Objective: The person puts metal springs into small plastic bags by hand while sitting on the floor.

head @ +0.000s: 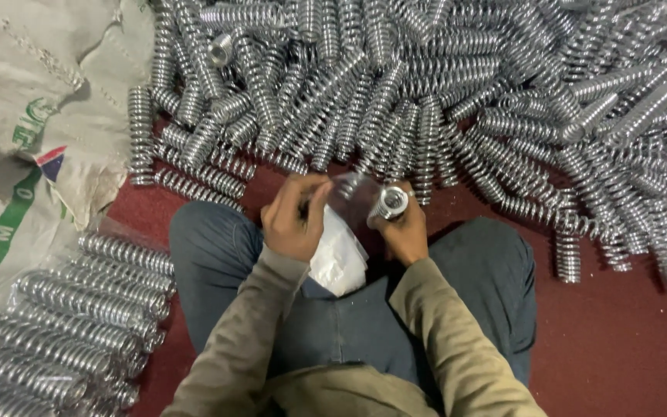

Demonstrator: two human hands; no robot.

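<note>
Spring (390,202) sat end-up in my right hand (403,232) over my lap | left hand (293,220) pinched the clear plastic bag (339,232) mouth open, guess so it'd slide in | loose spring pile (441,93) within reach ahead | bagged springs (63,324) stacked left

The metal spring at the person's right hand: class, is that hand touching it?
Touching. The head view shows the right hand wrapped around the metal spring, fingers closed on its coils.
</note>
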